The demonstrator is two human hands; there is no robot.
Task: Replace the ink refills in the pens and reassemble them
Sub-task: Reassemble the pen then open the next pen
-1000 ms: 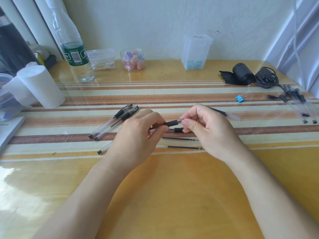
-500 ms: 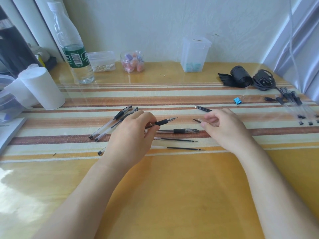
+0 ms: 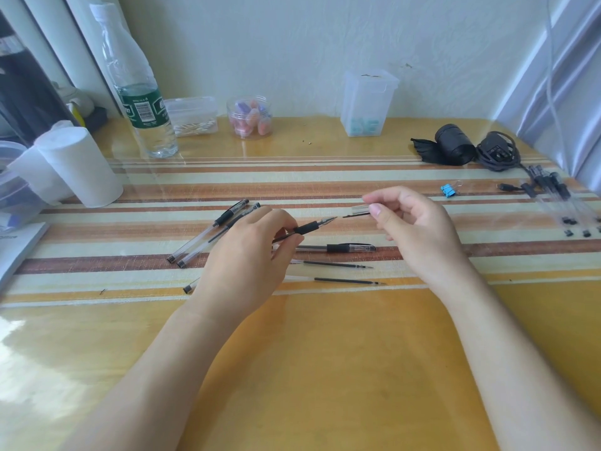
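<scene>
My left hand (image 3: 247, 255) grips a clear pen with a black rubber grip (image 3: 307, 227), its tip pointing right. My right hand (image 3: 413, 226) pinches a clear pen cap with a black clip (image 3: 359, 211) just right of that tip, a small gap between them. On the striped mat below lie a capped pen (image 3: 341, 248) and two loose black refills (image 3: 331, 264) (image 3: 349, 281). Two more assembled pens (image 3: 211, 232) lie to the left of my left hand. Another pen end (image 3: 187, 289) sticks out under my left wrist.
A water bottle (image 3: 136, 89), a white paper roll (image 3: 81, 167), clear plastic boxes (image 3: 366, 102) and a jar (image 3: 250, 117) stand along the back. At the right lie a black roll (image 3: 452, 148), a cable (image 3: 497, 151), a blue binder clip (image 3: 448, 189) and several more pens (image 3: 553, 196).
My right hand let go of the pen, reached right to the mat, picked up a cap and now brings it back toward the pen tip held by my left hand.
</scene>
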